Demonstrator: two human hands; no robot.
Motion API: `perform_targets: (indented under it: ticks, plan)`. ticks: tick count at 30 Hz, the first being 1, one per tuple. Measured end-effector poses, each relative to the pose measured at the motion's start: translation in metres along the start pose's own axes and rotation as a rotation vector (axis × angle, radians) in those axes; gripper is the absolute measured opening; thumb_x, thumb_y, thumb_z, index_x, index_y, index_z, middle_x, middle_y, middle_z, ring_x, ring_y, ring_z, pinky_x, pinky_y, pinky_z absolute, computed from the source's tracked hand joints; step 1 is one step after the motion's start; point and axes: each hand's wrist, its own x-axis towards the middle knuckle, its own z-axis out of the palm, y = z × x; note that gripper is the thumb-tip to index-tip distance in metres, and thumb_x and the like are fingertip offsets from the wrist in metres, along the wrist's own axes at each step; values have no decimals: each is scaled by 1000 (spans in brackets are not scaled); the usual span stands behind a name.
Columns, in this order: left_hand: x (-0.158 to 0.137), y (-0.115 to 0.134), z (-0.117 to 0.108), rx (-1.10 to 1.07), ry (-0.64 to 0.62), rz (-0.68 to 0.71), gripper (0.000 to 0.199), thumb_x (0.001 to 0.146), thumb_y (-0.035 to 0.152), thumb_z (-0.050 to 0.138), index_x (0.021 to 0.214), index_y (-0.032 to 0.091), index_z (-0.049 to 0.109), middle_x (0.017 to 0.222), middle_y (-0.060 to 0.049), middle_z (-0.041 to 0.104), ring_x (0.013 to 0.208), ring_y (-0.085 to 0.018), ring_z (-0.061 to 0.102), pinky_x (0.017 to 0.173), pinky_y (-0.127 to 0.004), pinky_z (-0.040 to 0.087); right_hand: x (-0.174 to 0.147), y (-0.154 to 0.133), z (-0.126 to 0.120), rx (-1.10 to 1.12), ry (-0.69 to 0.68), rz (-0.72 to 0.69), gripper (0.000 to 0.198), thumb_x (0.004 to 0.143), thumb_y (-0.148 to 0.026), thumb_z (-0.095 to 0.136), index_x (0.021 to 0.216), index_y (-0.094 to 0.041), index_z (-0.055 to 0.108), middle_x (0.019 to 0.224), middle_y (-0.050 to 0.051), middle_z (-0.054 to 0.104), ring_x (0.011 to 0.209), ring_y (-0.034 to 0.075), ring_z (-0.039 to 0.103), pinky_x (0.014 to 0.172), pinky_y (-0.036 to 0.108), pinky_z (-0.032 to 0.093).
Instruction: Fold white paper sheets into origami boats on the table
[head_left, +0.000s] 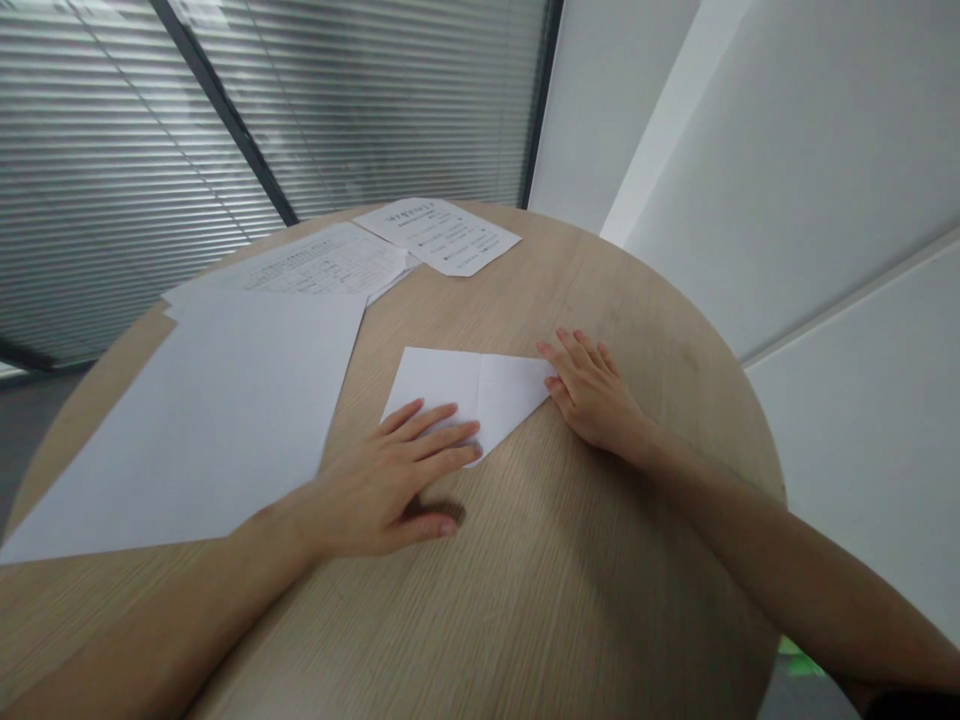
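A folded piece of white paper (502, 385) lies on the wooden table, with a crease running down its middle and a point toward the right. My left hand (397, 475) rests palm down across its lower left part, fingers stretched out and thumb apart on the table. At the paper's right corner is my right hand (600, 405), its fingers extended and its fingertips touching or covering the corner. The paper's lower left edge is hidden under my left hand.
Large blank white sheets (217, 420) lie at the left of the round table (480, 620). Behind them are printed sheets (315, 262) and another printed page (442, 235) near the far edge. Window blinds (405, 90) and a white wall (810, 150) stand beyond.
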Motion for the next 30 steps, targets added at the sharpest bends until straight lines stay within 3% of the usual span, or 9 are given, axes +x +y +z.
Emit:
perform_targets:
  ticks: [3,7,13,17,23,30]
  plan:
    - [0,1,2,46,-3,-36,64,92,62,49,146,30,40,156,-5,39,146,-32,28,119,-55,16,-3,-8,-6,60,58,-26,48,98,-27,42,143,-12,48,154,19,39,143,33,34,115,53,32]
    - [3,6,3,91,4,-88,65,93,64,44,147,29,41,155,-6,41,144,-34,31,117,-55,19,-10,-24,-9,124,11,-182,44,98,-27,44,139,-12,53,147,18,48,136,29,45,112,48,38]
    - [5,10,1,97,18,-99,63,93,61,46,147,28,42,154,-7,43,141,-36,35,114,-57,26,-18,-43,2,84,-71,-352,52,97,-40,49,140,-11,52,149,22,45,142,33,37,114,51,34]
    - [1,3,-5,74,25,-64,54,97,44,46,147,25,41,152,-6,45,142,-30,37,116,-51,30,-16,-40,5,106,-98,-373,52,97,-43,50,142,-17,51,153,21,40,145,34,31,115,53,32]
    - [-1,-1,-9,98,11,-80,52,94,44,50,143,25,48,152,-6,45,143,-32,37,115,-54,34,-12,-35,4,144,-127,-422,51,96,-42,53,142,-19,52,154,21,37,146,34,28,115,54,31]
    - [-2,-2,-13,104,7,-64,56,86,25,53,141,21,49,152,-8,46,143,-28,37,117,-50,34,-9,-32,1,164,-160,-471,50,94,-40,57,141,-21,54,155,20,36,146,35,28,115,56,30]
